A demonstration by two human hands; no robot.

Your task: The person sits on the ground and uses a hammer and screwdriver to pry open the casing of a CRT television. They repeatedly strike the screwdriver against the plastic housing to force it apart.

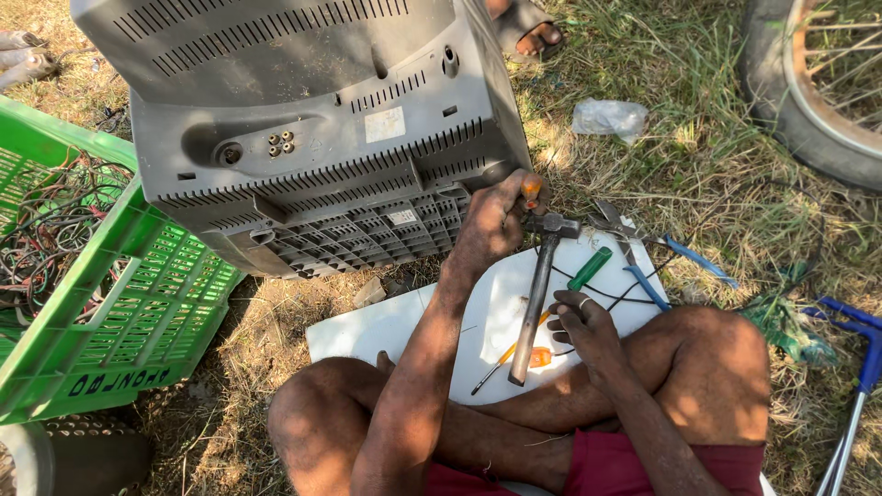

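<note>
I sit cross-legged on the grass behind a grey tube television [303,138]. My left hand [491,225] is closed around an orange-handled screwdriver [531,189], held against the set's lower right corner. A hammer [535,294] lies on a white board [395,326] across my lap, its head next to my left hand. My right hand [583,332] rests on the board just right of the hammer handle, fingers loosely bent and holding nothing. A green-handled screwdriver [589,268] lies just above it.
Blue-handled pliers [643,271], black wires and a small orange-and-yellow screwdriver [519,354] also lie on the board. A green crate [138,312] of tangled wires stands on the left. A wheel [808,101], a plastic bag [608,118], a blue-handled tool [864,367] and another person's sandalled foot [533,28] are nearby.
</note>
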